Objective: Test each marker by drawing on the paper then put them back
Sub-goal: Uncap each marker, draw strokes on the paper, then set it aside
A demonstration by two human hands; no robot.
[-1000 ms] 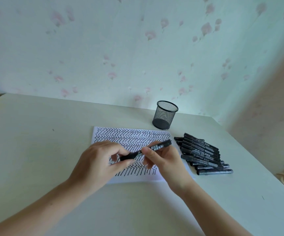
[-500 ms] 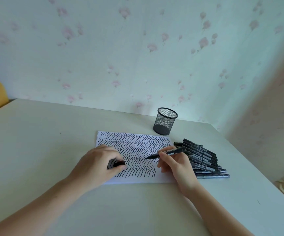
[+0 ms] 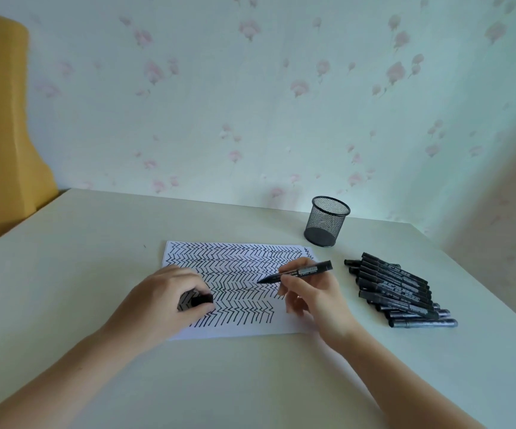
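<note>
While your right hand (image 3: 312,292) pinches the uncapped black marker (image 3: 297,271) between thumb and fingers, its tip points left and down at the paper (image 3: 284,323); whether the tip actually touches the sheet cannot be told. Your left hand (image 3: 164,300) rests on the paper's left edge with its fingers curled round the marker's black cap (image 3: 201,299). The sheet lies flat on the pale table (image 3: 80,243) and is covered almost to the bottom with rows of black zigzag strokes. To the right of the paper, well clear of your right hand, a pile of black markers (image 3: 402,292) lies on its side in a loose fan. Behind them, near the flowered wall, the black mesh pen cup (image 3: 327,221) stands upright. A yellow chair back (image 3: 0,119) shows at far left.
</note>
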